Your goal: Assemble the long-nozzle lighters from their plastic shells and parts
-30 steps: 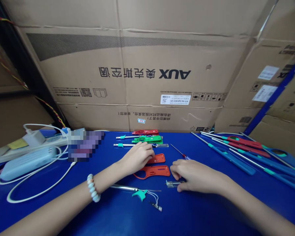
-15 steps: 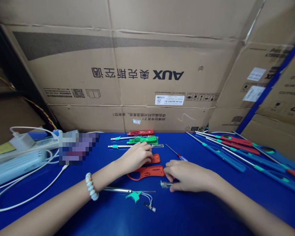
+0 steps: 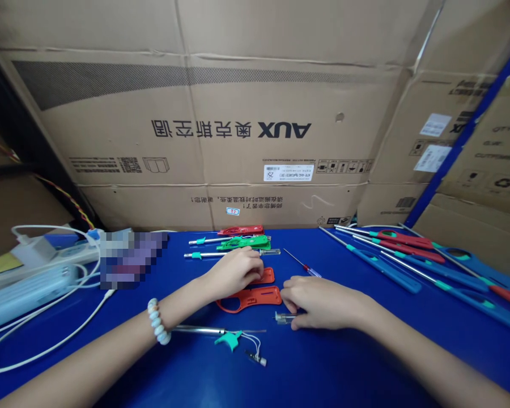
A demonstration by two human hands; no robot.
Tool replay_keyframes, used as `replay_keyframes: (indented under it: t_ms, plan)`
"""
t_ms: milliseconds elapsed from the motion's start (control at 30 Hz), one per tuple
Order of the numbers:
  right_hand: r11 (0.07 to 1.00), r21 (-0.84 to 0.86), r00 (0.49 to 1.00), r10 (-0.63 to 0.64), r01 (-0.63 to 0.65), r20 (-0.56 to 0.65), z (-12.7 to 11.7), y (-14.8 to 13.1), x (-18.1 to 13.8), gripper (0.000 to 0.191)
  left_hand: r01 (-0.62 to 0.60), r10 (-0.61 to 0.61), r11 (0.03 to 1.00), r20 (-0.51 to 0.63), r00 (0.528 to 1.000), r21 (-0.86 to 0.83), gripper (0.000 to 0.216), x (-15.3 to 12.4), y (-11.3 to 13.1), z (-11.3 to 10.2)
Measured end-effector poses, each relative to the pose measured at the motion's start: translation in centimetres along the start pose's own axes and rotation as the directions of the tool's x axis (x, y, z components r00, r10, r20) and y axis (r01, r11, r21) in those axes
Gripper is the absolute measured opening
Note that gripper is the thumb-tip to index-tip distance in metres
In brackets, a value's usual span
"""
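My left hand (image 3: 238, 273) is closed, its curled fingertips on an orange handle half (image 3: 266, 276) and covering that piece's left end. In front of it lies a second orange handle half (image 3: 261, 296) with a loop at its left, hollow side up. My right hand (image 3: 325, 303) pinches a small clear plastic tank (image 3: 284, 318) low over the table, its right end hidden by my fingers. Nearer to me rests a metal tube (image 3: 202, 329) with a teal trigger (image 3: 228, 340), a thin rod and white wires leading to a small dark igniter part (image 3: 255, 358).
Behind my left hand lie part-built red (image 3: 240, 230) and green (image 3: 242, 242) lighters. A screwdriver (image 3: 308, 268) points away, beyond my right hand. Several long blue and red lighters (image 3: 385, 269) lie at right. A power strip (image 3: 74, 249) and white cables (image 3: 46, 362) occupy the left. Cardboard (image 3: 221, 158) walls the back.
The view has shifted slightly, so everything sits a little further left. Both hands keep nearly the same pose, and the parts on the table lie as before.
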State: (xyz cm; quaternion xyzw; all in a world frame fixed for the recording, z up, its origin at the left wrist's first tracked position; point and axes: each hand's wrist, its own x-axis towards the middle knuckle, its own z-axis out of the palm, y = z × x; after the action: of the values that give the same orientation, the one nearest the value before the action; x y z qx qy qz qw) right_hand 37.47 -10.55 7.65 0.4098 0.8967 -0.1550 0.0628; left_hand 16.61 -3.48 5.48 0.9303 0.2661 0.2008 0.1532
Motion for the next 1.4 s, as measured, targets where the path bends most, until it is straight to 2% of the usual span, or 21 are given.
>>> replay_keyframes:
  t_ms: [167, 267, 333, 367, 467, 533, 600, 700, 800, 867, 933, 1133, 1267, 1333, 1400]
  plan:
    - [0.990, 0.135, 0.998, -0.042, 0.048, -0.046, -0.6, -0.4, -0.4, 0.018, 0.102, -0.150, 0.941, -0.128, 0.980, -0.323, 0.017, -1.8, 1.2, -0.2]
    - [0.958, 0.272, 0.989, -0.055, 0.091, -0.135, -0.7, -0.9, -0.4, 0.014, 0.133, -0.222, 0.884, -0.152, 0.963, -0.449, 0.026, -3.6, 1.6, 0.1]
    - [0.928, 0.350, 0.975, -0.052, 0.127, -0.215, -0.7, -1.2, -0.3, 0.011, 0.161, -0.289, 0.813, -0.147, 0.946, -0.560, 0.030, -4.8, 1.9, 0.3]
    - [0.903, 0.403, 0.967, -0.051, 0.151, -0.249, -0.6, -1.3, -0.2, 0.009, 0.179, -0.346, 0.731, -0.131, 0.929, -0.659, 0.031, -5.3, 2.1, 0.4]
    - [0.741, 0.630, 0.956, -0.055, 0.233, -0.289, -0.3, -1.6, 0.2, 0.010, 0.194, -0.473, 0.488, -0.071, 0.878, -0.851, 0.032, -6.3, 2.8, 0.5]
    - [0.603, 0.752, 0.954, -0.053, 0.266, -0.295, -0.1, -1.7, 0.5, 0.024, 0.195, -0.499, 0.412, -0.041, 0.866, -0.890, 0.032, -6.6, 3.4, 0.5]
    - [0.547, 0.791, 0.952, -0.041, 0.274, -0.302, 0.1, -1.9, 0.6, 0.027, 0.201, -0.503, 0.367, -0.013, 0.864, -0.908, 0.033, -6.7, 3.9, 0.5]
    - [0.574, 0.769, 0.943, -0.020, 0.282, -0.331, 0.5, -2.8, 0.7, 0.009, 0.230, -0.511, 0.320, 0.037, 0.859, -0.919, 0.033, -6.9, 4.5, 0.8]
    - [0.710, 0.660, 0.923, 0.037, 0.245, -0.383, 0.9, -4.1, 0.6, 0.013, 0.267, -0.511, 0.282, 0.091, 0.855, -0.922, 0.034, -7.3, 4.9, 1.5]
    - [0.805, 0.562, 0.925, 0.046, 0.190, -0.378, 1.2, -4.9, 0.5, 0.014, 0.274, -0.509, 0.265, 0.108, 0.854, -0.924, 0.034, -7.5, 5.1, 1.9]
    - [0.854, 0.497, 0.936, 0.031, 0.158, -0.350, 1.4, -5.5, 0.4, 0.009, 0.280, -0.514, 0.259, 0.113, 0.850, -0.924, 0.034, -7.7, 5.4, 2.2]
    - [0.905, 0.394, 0.935, -0.010, 0.159, -0.354, 2.2, -5.5, 0.6, 0.007, 0.300, -0.535, 0.270, 0.116, 0.837, -0.915, 0.034, -7.6, 5.7, 2.3]
    - [0.899, 0.391, 0.913, -0.024, 0.198, -0.406, 2.5, -5.1, 0.9, 0.004, 0.278, -0.544, 0.220, 0.119, 0.831, -0.935, 0.034, -7.4, 6.1, 2.0]
    - [0.896, 0.371, 0.889, -0.053, 0.243, -0.455, 2.7, -5.0, 1.1, 0.004, 0.258, -0.551, 0.183, 0.119, 0.826, -0.948, 0.032, -7.4, 6.5, 1.7]
    - [0.912, 0.288, 0.842, -0.102, 0.292, -0.530, 2.9, -4.8, 1.2, 0.006, 0.244, -0.557, 0.156, 0.118, 0.822, -0.957, 0.031, -7.5, 6.8, 1.6]
